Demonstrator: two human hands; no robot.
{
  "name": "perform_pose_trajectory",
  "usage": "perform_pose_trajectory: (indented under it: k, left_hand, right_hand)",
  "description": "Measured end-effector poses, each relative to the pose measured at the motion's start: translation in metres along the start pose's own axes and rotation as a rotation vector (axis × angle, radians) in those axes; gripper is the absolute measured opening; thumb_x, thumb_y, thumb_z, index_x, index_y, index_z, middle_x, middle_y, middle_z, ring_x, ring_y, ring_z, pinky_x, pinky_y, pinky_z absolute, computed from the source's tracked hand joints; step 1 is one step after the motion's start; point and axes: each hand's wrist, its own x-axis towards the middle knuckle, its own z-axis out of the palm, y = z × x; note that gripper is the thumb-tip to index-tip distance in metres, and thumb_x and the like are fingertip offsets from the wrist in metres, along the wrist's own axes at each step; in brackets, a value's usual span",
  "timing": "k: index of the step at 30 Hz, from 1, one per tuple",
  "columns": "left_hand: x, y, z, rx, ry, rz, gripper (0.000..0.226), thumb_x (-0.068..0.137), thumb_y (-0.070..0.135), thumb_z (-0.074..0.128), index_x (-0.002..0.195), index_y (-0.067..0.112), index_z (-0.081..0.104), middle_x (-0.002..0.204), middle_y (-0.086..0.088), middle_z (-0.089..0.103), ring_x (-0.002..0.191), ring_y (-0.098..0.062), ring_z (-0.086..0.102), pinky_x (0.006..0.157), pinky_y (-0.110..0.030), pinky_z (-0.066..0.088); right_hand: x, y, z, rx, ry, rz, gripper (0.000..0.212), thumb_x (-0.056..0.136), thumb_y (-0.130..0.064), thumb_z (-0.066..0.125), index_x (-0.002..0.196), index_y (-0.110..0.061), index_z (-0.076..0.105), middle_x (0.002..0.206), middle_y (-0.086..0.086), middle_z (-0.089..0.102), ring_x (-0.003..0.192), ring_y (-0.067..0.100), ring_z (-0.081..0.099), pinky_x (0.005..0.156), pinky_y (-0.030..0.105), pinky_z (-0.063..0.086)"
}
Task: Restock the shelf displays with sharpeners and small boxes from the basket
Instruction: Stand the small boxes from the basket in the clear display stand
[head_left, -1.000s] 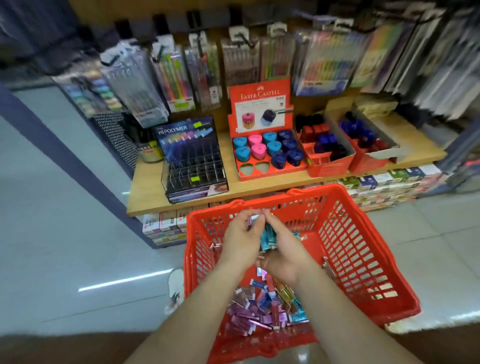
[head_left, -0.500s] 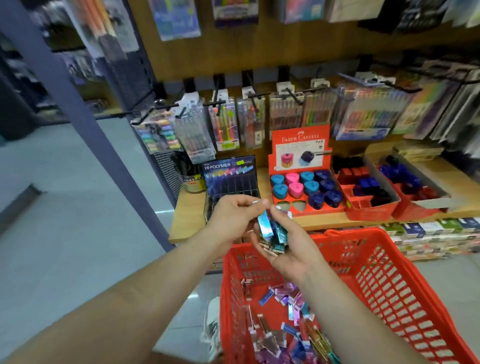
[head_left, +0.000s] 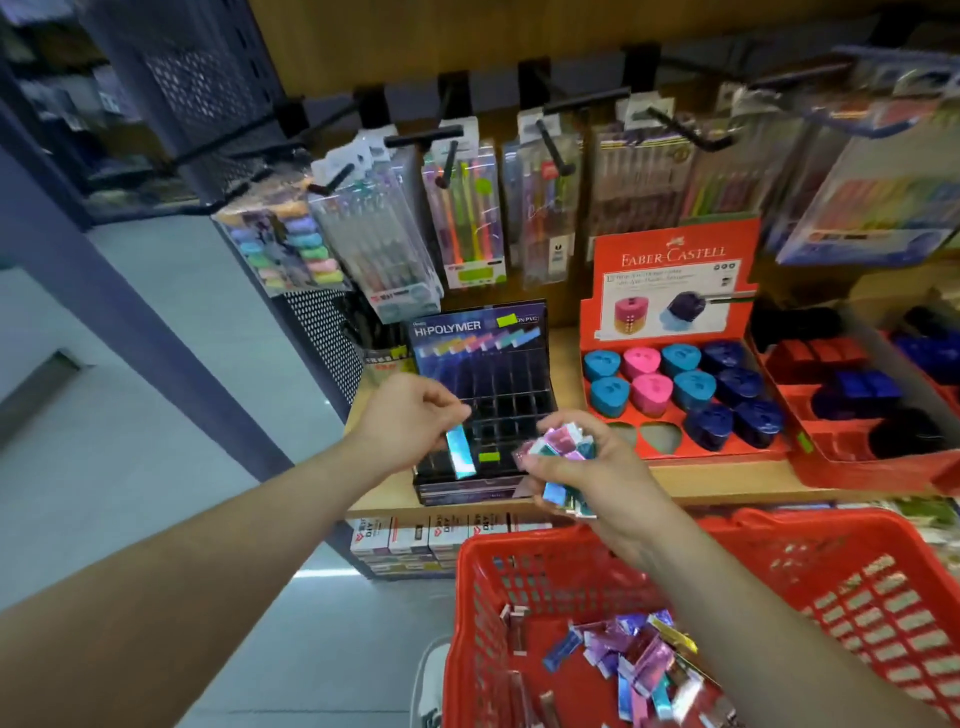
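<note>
My left hand (head_left: 405, 421) pinches one shiny blue small box (head_left: 461, 451) just over the front slots of the black HI-POLYMER display rack (head_left: 498, 374) on the wooden shelf (head_left: 727, 480). My right hand (head_left: 597, 478) grips a bunch of shiny pink and teal small boxes (head_left: 563, 447) beside the rack's right front corner. Below, the red basket (head_left: 857, 561) holds several more foil-coloured small boxes (head_left: 639, 660). To the right stands the red Faber-Castell tray (head_left: 670, 260) with blue, pink and navy sharpeners (head_left: 675, 384).
Packs of pens (head_left: 467, 218) hang on black hooks above the shelf. More red trays with dark sharpeners (head_left: 862, 395) stand at the right. Boxed stock (head_left: 410, 535) fills the lower shelf. A dark blue post (head_left: 119, 301) and grey floor lie to the left.
Both hands rose from the basket to the shelf. My left hand drew one blue box out of the bunch and carried it over the black rack; the camera tilted up.
</note>
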Motion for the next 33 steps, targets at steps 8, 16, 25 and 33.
perform_pose_trajectory:
  k: [8, 16, 25, 33]
  left_hand:
    - [-0.004, -0.014, 0.007, 0.489, -0.165, 0.195, 0.017, 0.091, 0.021, 0.061, 0.099, 0.017, 0.075, 0.076, 0.01, 0.067, 0.052, 0.004, 0.052, 0.064, -0.014, 0.045]
    - [-0.021, -0.011, 0.02, 0.142, -0.271, 0.142, 0.014, 0.089, 0.02, 0.067, 0.102, 0.016, 0.072, 0.06, 0.015, 0.058, 0.052, 0.004, 0.052, 0.059, -0.006, 0.04]
    - [0.016, -0.029, -0.026, -0.243, 0.1, -0.039, 0.015, 0.093, -0.002, 0.055, 0.1, 0.008, 0.064, 0.084, -0.013, 0.068, 0.07, -0.018, 0.069, 0.076, -0.027, 0.058]
    - [0.022, -0.034, -0.015, 0.219, 0.242, 0.133, 0.016, 0.088, 0.015, 0.067, 0.103, 0.014, 0.074, 0.086, 0.005, 0.069, 0.077, -0.01, 0.063, 0.083, -0.024, 0.05]
  right_hand:
    - [0.025, 0.01, -0.003, -0.405, -0.01, 0.057, 0.034, 0.075, 0.004, 0.077, 0.101, -0.014, 0.064, 0.066, 0.01, 0.067, 0.048, 0.018, 0.055, 0.048, 0.027, 0.047]
    - [0.018, 0.002, -0.024, -0.412, 0.018, 0.055, 0.017, 0.077, 0.003, 0.076, 0.082, -0.005, 0.062, 0.06, 0.013, 0.062, 0.048, 0.022, 0.058, 0.048, 0.03, 0.045]
    - [0.0, -0.002, -0.024, 0.173, 0.027, 0.136, 0.03, 0.065, -0.01, 0.076, 0.092, -0.018, 0.066, 0.074, 0.009, 0.069, 0.058, 0.02, 0.065, 0.052, 0.029, 0.054]
    - [-0.001, 0.01, -0.011, 0.291, -0.039, 0.141, 0.027, 0.064, -0.009, 0.073, 0.088, -0.018, 0.066, 0.078, 0.008, 0.07, 0.071, 0.02, 0.071, 0.052, 0.029, 0.054]
